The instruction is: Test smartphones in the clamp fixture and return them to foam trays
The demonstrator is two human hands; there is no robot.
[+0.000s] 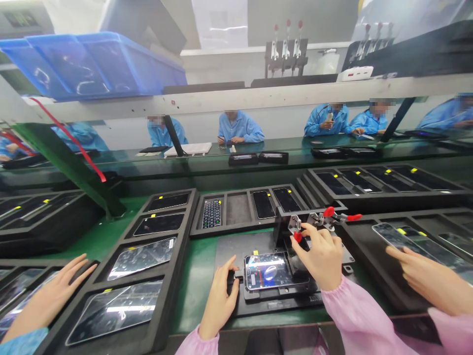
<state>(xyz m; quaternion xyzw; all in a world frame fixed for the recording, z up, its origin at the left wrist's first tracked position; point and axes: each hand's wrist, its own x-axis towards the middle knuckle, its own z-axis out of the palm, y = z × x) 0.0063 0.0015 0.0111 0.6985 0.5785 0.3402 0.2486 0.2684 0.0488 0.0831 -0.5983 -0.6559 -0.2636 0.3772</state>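
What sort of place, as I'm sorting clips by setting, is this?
Probably a phone factory line: compartmented black trays of phones, a fixture with red-tipped clamps, and workers in blue opposite.

I have one usable lane: the bare strip of green tabletop [190, 283] between the left tray [178, 261] and the black base [281, 302], running back until the rear tray [236, 230] closes it. My left hand [221, 293] takes up the lane's right side, fingers at the base. Above the base, an upright stand [283, 227] with red handles [328, 212] blocks a straight pass, and my right hand [321, 251] crowds it. To the right, another person's hand [424, 273] obstructs the right tray [364, 261].
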